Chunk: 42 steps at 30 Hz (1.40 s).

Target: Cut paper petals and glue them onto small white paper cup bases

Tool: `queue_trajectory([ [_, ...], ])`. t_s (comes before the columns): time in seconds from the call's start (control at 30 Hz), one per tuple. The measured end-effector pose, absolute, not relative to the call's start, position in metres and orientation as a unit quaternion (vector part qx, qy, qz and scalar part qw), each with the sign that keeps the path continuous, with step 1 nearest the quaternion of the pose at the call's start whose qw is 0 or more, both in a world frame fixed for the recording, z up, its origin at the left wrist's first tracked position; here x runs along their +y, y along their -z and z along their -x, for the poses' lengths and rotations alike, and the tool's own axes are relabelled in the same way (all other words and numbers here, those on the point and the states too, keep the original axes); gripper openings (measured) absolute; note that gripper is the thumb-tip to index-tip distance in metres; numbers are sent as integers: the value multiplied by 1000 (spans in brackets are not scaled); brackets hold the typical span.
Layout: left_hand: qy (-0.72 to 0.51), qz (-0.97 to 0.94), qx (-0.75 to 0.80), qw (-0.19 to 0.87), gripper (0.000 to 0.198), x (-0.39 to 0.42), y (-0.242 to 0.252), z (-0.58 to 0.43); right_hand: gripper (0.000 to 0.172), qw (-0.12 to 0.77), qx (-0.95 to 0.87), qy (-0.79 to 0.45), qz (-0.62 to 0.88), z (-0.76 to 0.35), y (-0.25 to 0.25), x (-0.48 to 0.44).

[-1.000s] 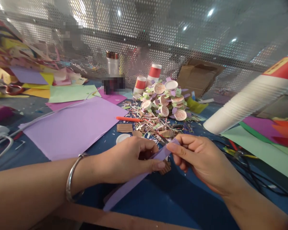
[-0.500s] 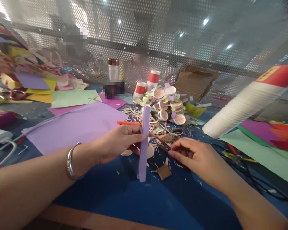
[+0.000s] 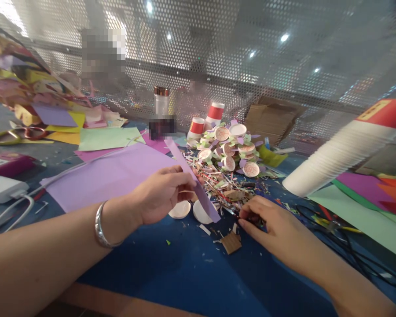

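Observation:
My left hand, with a silver bangle on its wrist, pinches a long purple paper strip that tilts up to the left above the blue table. Two white paper discs lie just under the strip. My right hand rests low on the table at the edge of a heap of paper scraps. Its fingers are closed on something small and dark that I cannot make out. A brown cardboard bit lies between the hands.
A large purple sheet lies left; behind the scraps is a pile of decorated cup bottoms. A stack of white cups lies on its side at right, above coloured sheets and black cables. Scissors lie far left.
My right hand let go of the purple strip and dropped to the scrap heap. My left hand lifted the strip, turned it upright, then tilted it to the left.

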<state>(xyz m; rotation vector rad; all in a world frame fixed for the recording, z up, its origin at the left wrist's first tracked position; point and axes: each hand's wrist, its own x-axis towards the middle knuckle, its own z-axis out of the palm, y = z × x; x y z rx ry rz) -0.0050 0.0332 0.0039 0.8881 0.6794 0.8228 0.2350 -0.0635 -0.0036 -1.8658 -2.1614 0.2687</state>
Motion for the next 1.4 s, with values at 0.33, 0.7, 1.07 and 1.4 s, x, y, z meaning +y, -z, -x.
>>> queue_trajectory([
  [0.33,-481,-277,352,754,25,50,-18,5,25,278,-588,-434,624,-226,-8,-71],
  [0.7,-513,-245,343,748,25,55,-17,5,44,401,-491,-551,542,-188,-22,-60],
  [1.07,-519,-239,346,744,26,56,-14,2,40,422,-431,-618,504,-193,-11,-56],
  [1.4,-512,-236,336,754,27,48,-14,0,39,434,-401,-635,497,-190,-7,-59],
])
